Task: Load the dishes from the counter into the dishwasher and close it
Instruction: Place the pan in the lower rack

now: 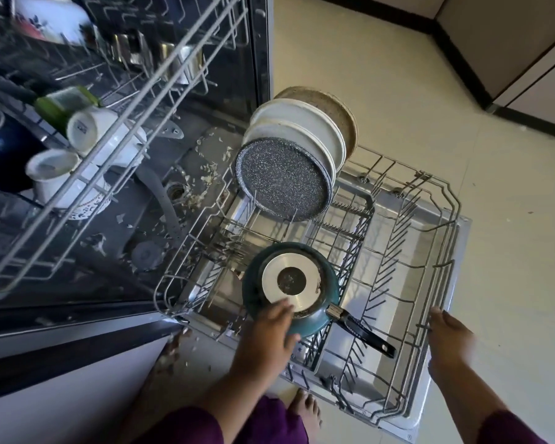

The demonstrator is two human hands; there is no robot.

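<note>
I am partway through loading, with the door down and both racks pulled out, so closing is a long way off. My left hand (269, 331) holds the teal pan (289, 280) upside down over the near left of the lower rack (442, 219). Its fingers (281, 310) spread across the base, the thumb sits against the side wall, and the black handle points to the near right. My right hand (449, 338) is at the rack's near right rim. Its fingers (436, 315) touch the wire, but blur keeps me from telling whether they curl round it. At the rack's far left a speckled grey plate (282, 177) stands on edge, with white plates (302, 123) and a beige plate (340, 113) behind it. The right half holds nothing. The upper rack (161, 100) carries white cups (87, 129), a green cup (61, 100) and a dark blue bowl (0, 149). The desk is out of view, so I cannot say how many dishes remain there.
</note>
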